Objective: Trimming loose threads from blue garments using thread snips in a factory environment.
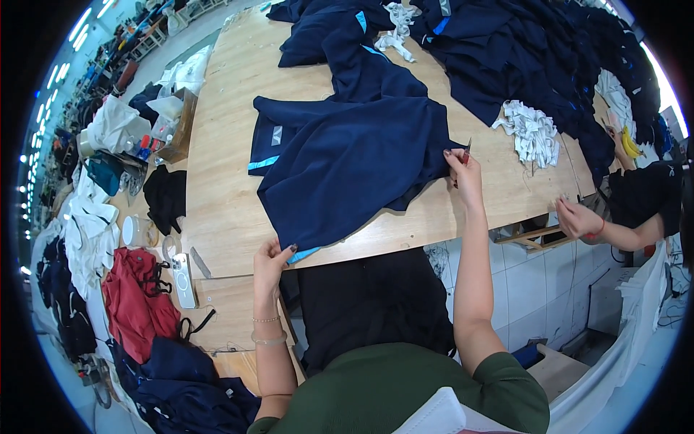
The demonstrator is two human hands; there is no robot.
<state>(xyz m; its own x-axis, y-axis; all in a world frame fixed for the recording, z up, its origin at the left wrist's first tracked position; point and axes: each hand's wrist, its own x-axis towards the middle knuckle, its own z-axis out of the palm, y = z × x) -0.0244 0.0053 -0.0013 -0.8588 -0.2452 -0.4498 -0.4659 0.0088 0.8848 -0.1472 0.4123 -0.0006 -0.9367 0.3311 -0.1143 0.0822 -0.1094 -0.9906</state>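
Note:
A navy shirt [354, 152] lies spread on the wooden table in front of me, with light blue trim on its sleeve and lower edge. My left hand [270, 259] pinches the near left corner of the shirt, beside a strip of light blue trim at the table's edge. On the right, my right hand [463, 173] is closed on the shirt's other edge. Small thread snips [466, 152] with a reddish handle stick up from the same hand, blades pointing away from me. How the fingers grip the snips is partly hidden.
More navy garments [520, 65] heap at the far right. White cloth strips [531, 134] lie in a bundle on the table [224, 217]. At right, a co-worker's hand [578, 219] reaches over the edge. A phone [183, 281], red garment [137, 300] and tape roll [137, 231] are left.

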